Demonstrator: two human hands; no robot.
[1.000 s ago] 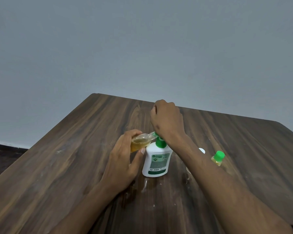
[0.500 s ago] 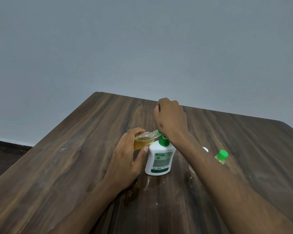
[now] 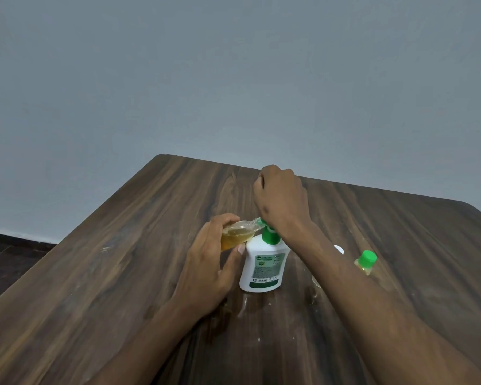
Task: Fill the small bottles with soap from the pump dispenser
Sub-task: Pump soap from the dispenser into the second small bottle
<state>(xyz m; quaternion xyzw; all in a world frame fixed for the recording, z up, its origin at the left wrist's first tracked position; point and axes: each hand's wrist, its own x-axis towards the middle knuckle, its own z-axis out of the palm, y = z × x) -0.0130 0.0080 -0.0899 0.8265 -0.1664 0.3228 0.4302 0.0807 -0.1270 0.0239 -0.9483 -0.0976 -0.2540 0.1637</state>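
Note:
A white pump dispenser [image 3: 264, 266] with a green pump stands upright in the middle of the wooden table [image 3: 109, 273]. My right hand [image 3: 281, 202] is a fist over the pump head, which it hides. My left hand [image 3: 208, 268] grips a small clear bottle [image 3: 236, 234], tilted on its side and part full of amber soap, its mouth at the green nozzle. Another small bottle [image 3: 366, 263] with a green cap stands right of my right forearm.
A small white cap [image 3: 339, 249] lies on the table just behind my right forearm. Wet smears [image 3: 245, 304] mark the wood in front of the dispenser. The table's left edge drops to a dark floor [image 3: 9, 262]. A grey wall stands behind.
Almost nothing has moved. My right hand stays on the pump head and my left hand keeps the small bottle at the nozzle; only the view has shifted slightly.

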